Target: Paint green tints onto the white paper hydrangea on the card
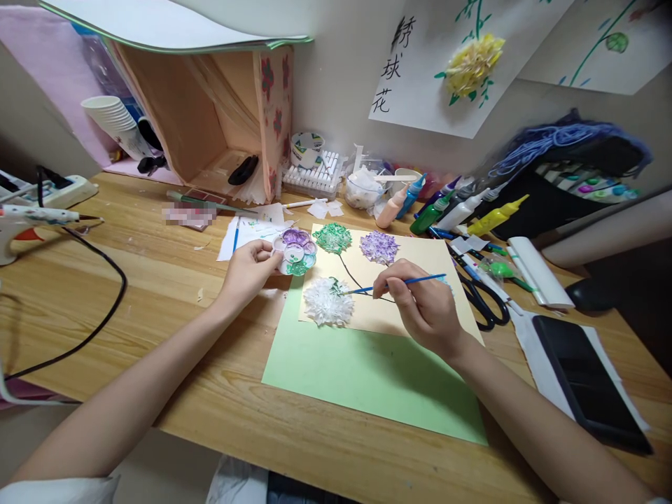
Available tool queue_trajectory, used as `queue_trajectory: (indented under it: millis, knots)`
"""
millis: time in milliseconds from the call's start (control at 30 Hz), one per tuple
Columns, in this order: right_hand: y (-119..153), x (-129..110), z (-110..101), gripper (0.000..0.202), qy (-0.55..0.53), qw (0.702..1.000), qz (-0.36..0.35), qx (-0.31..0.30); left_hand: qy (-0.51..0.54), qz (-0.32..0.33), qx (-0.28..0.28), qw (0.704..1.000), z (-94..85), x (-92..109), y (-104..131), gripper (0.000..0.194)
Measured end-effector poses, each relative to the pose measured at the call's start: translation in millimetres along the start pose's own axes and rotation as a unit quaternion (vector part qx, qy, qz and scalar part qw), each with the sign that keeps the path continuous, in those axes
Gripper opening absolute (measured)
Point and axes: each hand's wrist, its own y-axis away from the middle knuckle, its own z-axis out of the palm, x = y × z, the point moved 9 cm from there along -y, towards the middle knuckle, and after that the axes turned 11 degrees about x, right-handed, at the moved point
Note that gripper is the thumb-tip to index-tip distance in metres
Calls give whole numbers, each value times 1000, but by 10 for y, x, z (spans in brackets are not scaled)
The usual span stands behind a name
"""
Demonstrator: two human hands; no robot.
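My left hand point(253, 271) pinches the rim of a small flower-shaped paint palette point(294, 252) with purple and green paint in its wells. My right hand point(423, 301) grips a thin blue paintbrush point(412, 280) like a pen. The brush tip touches a white paper flower point(328, 301), where a patch of green shows near its upper edge. Above it on the cream sheet point(378, 323) are a green flower point(334, 238) and a purple flower point(379, 246), with dark drawn stems. My right hand partly covers the sheet's right side, where a bit of blue shows.
Under the cream sheet lies green paper point(372, 378). Paint bottles point(451, 213) stand behind, with black scissors point(486, 304) and a black phone point(588, 378) to the right. A glue gun point(36, 217) with a cable point(113, 308) sits left, near a peach box point(210, 119).
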Motion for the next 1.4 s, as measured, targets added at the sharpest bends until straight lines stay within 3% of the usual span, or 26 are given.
queue_trajectory:
  millis: [167,333,567,800,1067,1400]
  knots:
    - [-5,11,-36,22,-15,1000,24,6,4,-4,1,1000,0,-9,-7,27]
    - [20,-10,48,22,-4,1000,0,-15,-3,2,-2,1000,7,9,6,25]
    - [-19,22,-46,23,5,1000,27,6,-9,3,4,1000,-3,35,11,23]
    - [-16,-71,34,20,-1,1000,-24,-19,-10,3,4,1000,2,18,6,23]
    - [18,33,-86,21,-50,997,50,36,9,-4,-12,1000,34,-2,26,25]
    - [120,27,209,21,-73,994,55,-54,11,7,-51,999,97,-32,77,22]
